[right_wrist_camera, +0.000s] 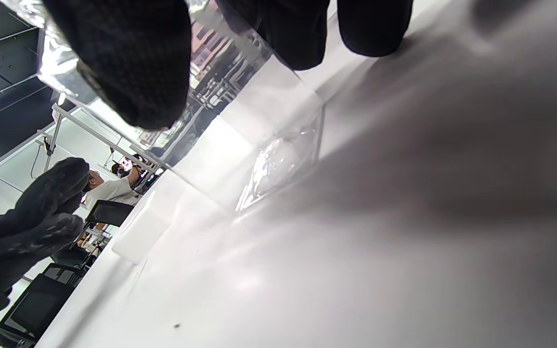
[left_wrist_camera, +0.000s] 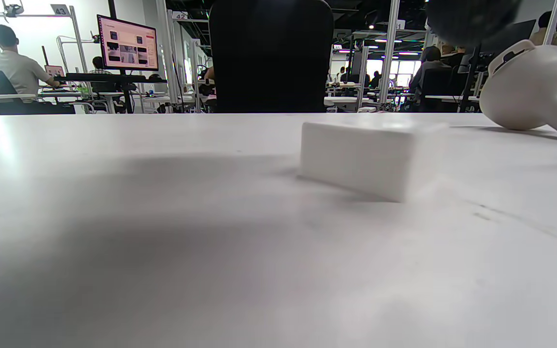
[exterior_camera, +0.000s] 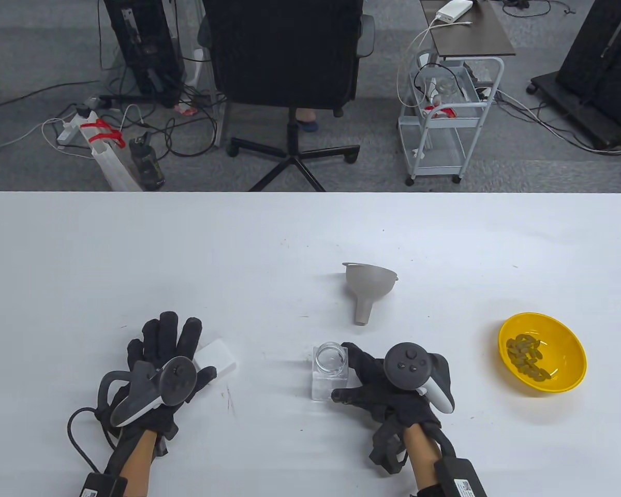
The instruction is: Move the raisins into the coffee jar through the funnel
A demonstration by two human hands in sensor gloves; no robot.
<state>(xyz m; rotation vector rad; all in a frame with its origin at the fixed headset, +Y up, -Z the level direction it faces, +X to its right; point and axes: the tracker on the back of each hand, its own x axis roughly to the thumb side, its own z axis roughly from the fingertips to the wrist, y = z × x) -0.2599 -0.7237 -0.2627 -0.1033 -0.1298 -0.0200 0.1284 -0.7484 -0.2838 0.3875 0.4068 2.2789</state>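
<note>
- The right hand [exterior_camera: 393, 385] grasps the jar [exterior_camera: 330, 370]: thumb on its near side, fingers [right_wrist_camera: 128, 58] wrapped round the far side. It stands upright and open, without raisins inside.
- The left hand [exterior_camera: 158, 370] lies flat, fingers spread, holding nothing; a white block [exterior_camera: 216, 360] sits just past its fingertips.
- The funnel [exterior_camera: 368, 290] lies on its side beyond the right fingers, spout toward them.
- The raisins [exterior_camera: 528, 357] sit in the yellow bowl [exterior_camera: 569, 344], well right of the right hand.
- Judgement: keep the jar steadied, seat the funnel spout squarely in its mouth, then tip the bowl slowly.
</note>
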